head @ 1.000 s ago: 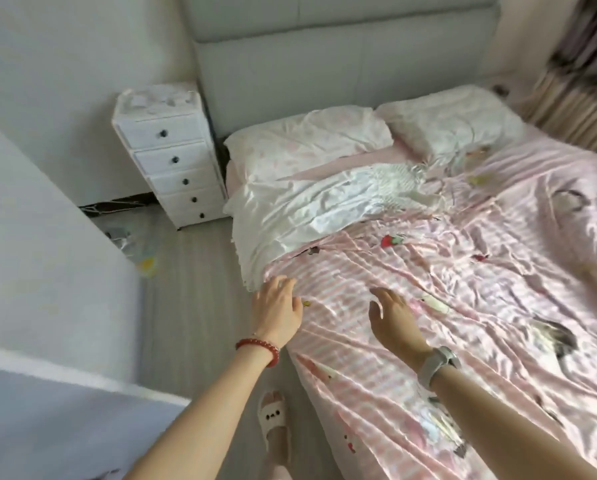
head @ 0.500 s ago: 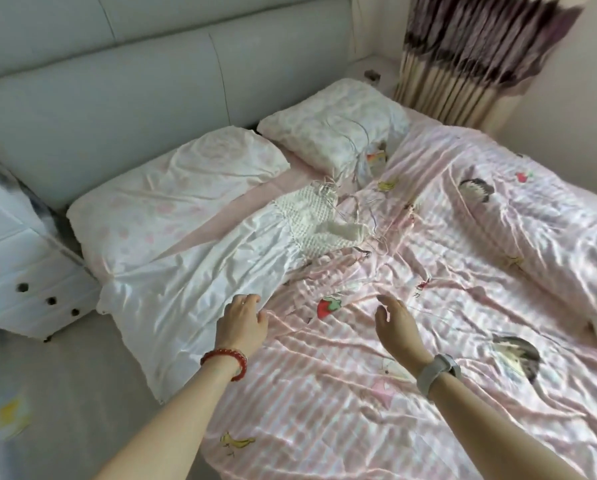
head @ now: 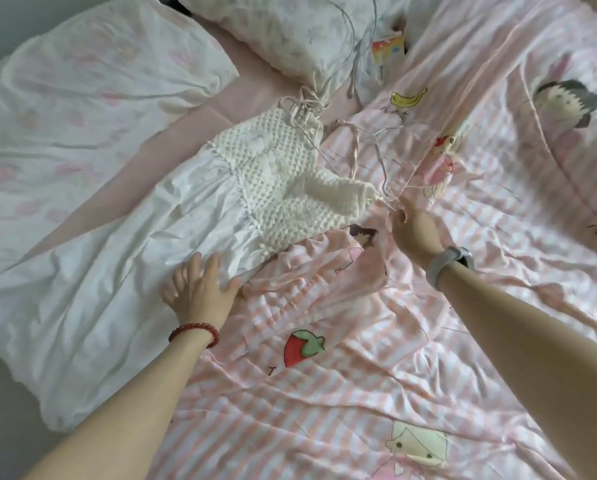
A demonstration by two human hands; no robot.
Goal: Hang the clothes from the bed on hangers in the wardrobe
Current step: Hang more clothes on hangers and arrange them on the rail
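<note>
Both hands have come forward since half a second ago, from hovering short of the garment to reaching it. Largest here is the bed [head: 428, 393], its pink striped cover rumpled under both arms. Across it lies the white dress [head: 134, 271], skirt spread beneath the left hand [head: 200, 292], whose fingers lie flat and apart on the cloth, gripping nothing. Its knitted bodice [head: 273, 178] lies just beyond the right hand [head: 411, 226]. That hand's fingers curl at the thin straps [head: 356, 147]; whether they have pinched one I cannot tell. The straps tangle just past it, so a pull could snag or stretch them, and the pressing left palm could drag the skirt.
</note>
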